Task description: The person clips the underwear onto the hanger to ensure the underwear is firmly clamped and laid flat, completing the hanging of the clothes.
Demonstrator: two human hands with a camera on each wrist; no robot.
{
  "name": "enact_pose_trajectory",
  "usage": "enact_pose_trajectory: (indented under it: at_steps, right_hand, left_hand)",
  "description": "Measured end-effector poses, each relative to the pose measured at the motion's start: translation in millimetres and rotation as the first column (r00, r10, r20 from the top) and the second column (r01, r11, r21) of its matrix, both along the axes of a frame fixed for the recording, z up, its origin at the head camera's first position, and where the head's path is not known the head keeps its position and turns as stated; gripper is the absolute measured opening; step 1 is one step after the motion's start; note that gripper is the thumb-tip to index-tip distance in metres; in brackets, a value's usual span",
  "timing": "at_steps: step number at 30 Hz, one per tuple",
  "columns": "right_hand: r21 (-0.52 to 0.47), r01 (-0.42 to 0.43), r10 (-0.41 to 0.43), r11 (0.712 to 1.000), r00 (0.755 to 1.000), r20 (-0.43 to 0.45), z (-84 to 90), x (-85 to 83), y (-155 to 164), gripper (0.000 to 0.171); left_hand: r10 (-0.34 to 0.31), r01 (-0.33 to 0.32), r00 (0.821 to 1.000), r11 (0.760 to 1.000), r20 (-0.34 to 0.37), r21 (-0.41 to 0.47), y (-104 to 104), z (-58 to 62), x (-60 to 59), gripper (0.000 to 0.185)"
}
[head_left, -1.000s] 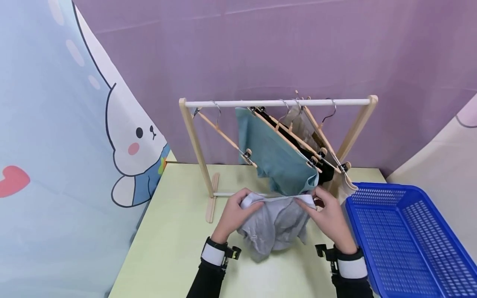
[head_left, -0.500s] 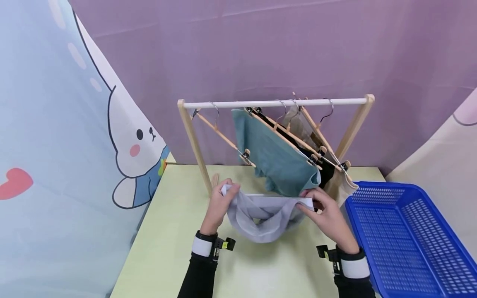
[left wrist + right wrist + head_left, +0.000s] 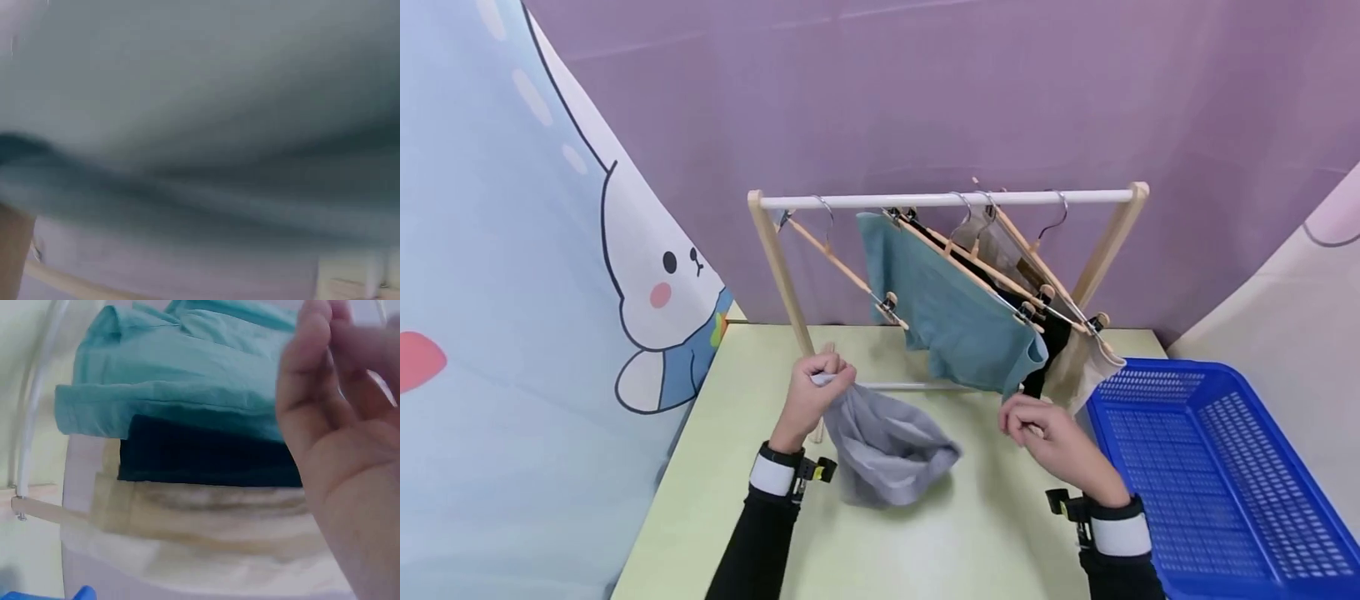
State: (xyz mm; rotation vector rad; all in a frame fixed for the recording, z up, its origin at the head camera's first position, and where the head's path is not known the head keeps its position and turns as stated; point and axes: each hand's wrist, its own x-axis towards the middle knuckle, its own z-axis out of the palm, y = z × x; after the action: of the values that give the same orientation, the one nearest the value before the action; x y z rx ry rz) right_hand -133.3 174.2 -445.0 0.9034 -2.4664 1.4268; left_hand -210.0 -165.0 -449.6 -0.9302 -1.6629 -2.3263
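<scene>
My left hand (image 3: 814, 386) grips one end of a grey garment (image 3: 883, 450), which hangs from the fist and bunches on the pale green table (image 3: 985, 533). The left wrist view is filled by blurred grey cloth (image 3: 200, 112). My right hand (image 3: 1028, 421) is empty, fingers loosely curled, just below the teal garment (image 3: 955, 321) hung on the wooden rack (image 3: 940, 200). In the right wrist view the right hand (image 3: 337, 425) hovers before the teal garment (image 3: 181, 375), a black one (image 3: 200, 456) and a beige one (image 3: 200, 519).
An empty clip hanger (image 3: 842, 267) hangs at the rack's left end. A blue plastic basket (image 3: 1210, 467) stands at the table's right. A cartoon rabbit backdrop (image 3: 550, 250) borders the left and a purple curtain (image 3: 925, 100) the back.
My right hand has let go of the grey garment. The left hand has lifted its end up and to the left, and the cloth now hangs from it alone.
</scene>
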Motion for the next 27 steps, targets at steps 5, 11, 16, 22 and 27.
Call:
enact_pose_trajectory:
  at_steps: [5,11,16,22,27]
  right_hand:
    - [0.087,0.059,-0.069,0.994,0.991,0.115,-10.9,-2.4,-23.3,0.014]
    - [0.11,0.071,-0.104,0.991,0.936,0.337,-37.0,-7.7,-84.6,0.053]
    - [0.188,0.032,-0.104,0.982,0.918,0.383,-62.1,-9.4,-126.3,0.056]
    - [0.328,0.194,-0.254,0.924,0.956,0.149,-87.9,-13.5,-132.1,0.011]
    - [0.263,0.359,-0.398,0.895,0.91,0.112,-83.4,-27.1,-96.2,0.02]
  left_hand:
    - [-0.069,0.048,0.994,0.974,-0.087,-0.224,1.8,16.6,2.6,0.047]
    - [0.019,-0.068,0.989,0.94,-0.149,-0.333,11.0,22.8,7.6,0.047]
    - [0.068,-0.136,0.972,0.944,-0.225,-0.3,15.6,28.7,4.8,0.049]
    - [0.078,-0.154,0.942,0.965,-0.327,-0.213,6.1,32.9,-0.8,0.051]
    - [0.191,-0.296,0.832,0.947,-0.521,-0.125,-18.7,41.4,-6.3,0.049]
